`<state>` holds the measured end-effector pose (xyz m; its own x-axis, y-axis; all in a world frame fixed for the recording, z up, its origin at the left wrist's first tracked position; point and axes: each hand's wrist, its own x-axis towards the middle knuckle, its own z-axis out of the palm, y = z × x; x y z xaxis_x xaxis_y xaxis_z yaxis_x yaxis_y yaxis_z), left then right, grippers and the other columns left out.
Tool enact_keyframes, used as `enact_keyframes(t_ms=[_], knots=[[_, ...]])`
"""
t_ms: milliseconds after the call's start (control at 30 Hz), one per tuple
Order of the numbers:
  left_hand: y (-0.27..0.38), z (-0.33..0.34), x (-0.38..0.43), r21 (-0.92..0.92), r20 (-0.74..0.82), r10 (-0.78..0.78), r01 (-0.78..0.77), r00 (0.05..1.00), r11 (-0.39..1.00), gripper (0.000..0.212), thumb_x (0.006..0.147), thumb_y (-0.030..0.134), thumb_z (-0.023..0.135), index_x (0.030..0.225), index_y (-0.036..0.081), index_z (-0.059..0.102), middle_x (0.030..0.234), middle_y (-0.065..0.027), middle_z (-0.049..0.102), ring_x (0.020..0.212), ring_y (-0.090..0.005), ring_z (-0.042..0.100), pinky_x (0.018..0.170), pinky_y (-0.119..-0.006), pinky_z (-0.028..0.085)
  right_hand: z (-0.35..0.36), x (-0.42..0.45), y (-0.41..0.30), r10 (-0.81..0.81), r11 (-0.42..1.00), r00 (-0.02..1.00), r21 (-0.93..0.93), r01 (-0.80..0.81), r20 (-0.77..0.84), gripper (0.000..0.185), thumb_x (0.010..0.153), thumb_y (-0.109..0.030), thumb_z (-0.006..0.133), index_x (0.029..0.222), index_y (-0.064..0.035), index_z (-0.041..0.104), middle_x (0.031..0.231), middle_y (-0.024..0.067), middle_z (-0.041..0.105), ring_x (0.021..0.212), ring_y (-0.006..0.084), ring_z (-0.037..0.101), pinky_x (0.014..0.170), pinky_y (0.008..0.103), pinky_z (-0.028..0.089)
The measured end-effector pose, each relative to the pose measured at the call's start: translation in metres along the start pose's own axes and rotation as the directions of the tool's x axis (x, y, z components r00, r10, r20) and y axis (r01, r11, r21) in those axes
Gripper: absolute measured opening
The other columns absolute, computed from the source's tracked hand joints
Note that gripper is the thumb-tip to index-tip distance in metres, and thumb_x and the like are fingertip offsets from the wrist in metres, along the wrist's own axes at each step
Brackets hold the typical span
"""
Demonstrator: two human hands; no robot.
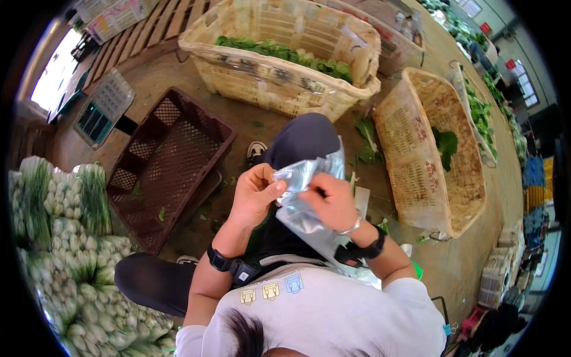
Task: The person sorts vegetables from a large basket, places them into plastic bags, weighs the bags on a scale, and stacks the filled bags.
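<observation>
Above my lap, both hands are on a clear plastic bag (308, 216). My left hand (256, 194) pinches its upper edge between thumb and fingers. On the other side, my right hand (332, 201) is curled over the bag, slightly blurred, with its fingertips partly hidden. The plastic hangs down over my thigh and drapes towards my right forearm. Beyond my knee stands a large cream plastic crate (267, 85) with leafy green vegetables (285, 56) inside. To the left, a dark red plastic crate (167, 169) sits tilted, holding a few leaf scraps.
A weighing scale (105, 109) stands behind the dark red crate. Bagged white-stemmed vegetables (89, 267) are piled at my left. On my right, a stained cream crate (428, 151) holds a loose leaf (444, 147). Fallen leaves (368, 138) lie on the floor.
</observation>
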<state>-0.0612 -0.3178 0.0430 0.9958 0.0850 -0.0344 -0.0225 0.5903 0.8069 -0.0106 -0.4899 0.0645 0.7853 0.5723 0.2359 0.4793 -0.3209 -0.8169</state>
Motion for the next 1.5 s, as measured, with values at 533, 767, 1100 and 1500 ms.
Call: enact_keyframes(t_ms=[533,767,1100,1500], knots=[[0.003,0.003,-0.008,-0.07,0.264,-0.145,0.169,0.954,0.983,0.029,0.073,0.021,0.071,0.069,0.004,0.049,0.058,0.0017,0.048,0.048,-0.004,0.04,0.042,-0.017,0.029,-0.012,0.008,-0.023,0.172,0.964,0.965,0.166,-0.207,0.199,0.021,0.073,-0.016,0.068,0.075,-0.0026,0.051,0.059,0.0045,0.052,0.053,0.0104,0.048,0.048,0.0252,0.039],[-0.005,0.004,-0.007,0.111,0.221,-0.123,0.101,0.968,0.989,0.022,0.082,0.02,0.062,0.073,0.003,0.052,0.06,0.0018,0.049,0.05,-0.0034,0.042,0.044,-0.018,0.032,0.008,-0.011,-0.015,0.141,0.932,0.963,0.296,-0.208,0.231,0.017,0.078,-0.013,0.063,0.083,-0.0022,0.051,0.063,0.001,0.052,0.054,0.0062,0.049,0.049,0.0208,0.04],[0.007,-0.01,-0.001,0.965,-0.011,0.316,-0.073,0.949,0.254,0.011,0.072,0.007,0.059,0.068,0.002,0.049,0.058,-0.0119,0.049,0.052,-0.0269,0.05,0.052,-0.035,0.041,-0.066,0.003,-0.012,0.47,0.617,0.71,0.77,0.162,-0.525,0.01,0.086,-0.01,0.047,0.091,-0.002,0.051,0.083,0.0026,0.055,0.071,0.0101,0.052,0.067,0.023,0.043],[0.036,0.057,-0.012,0.684,0.546,-0.096,-0.378,0.832,0.624,0.026,0.076,0.022,0.064,0.076,-0.002,0.056,0.065,-0.0195,0.053,0.06,-0.0339,0.054,0.052,-0.034,0.043,-0.045,0.007,-0.041,-0.427,0.904,0.903,0.051,0.425,0.036,0.027,0.071,-0.016,0.069,0.09,-0.0037,0.053,0.097,0.0148,0.058,0.089,0.0251,0.055,0.076,0.0363,0.043]])
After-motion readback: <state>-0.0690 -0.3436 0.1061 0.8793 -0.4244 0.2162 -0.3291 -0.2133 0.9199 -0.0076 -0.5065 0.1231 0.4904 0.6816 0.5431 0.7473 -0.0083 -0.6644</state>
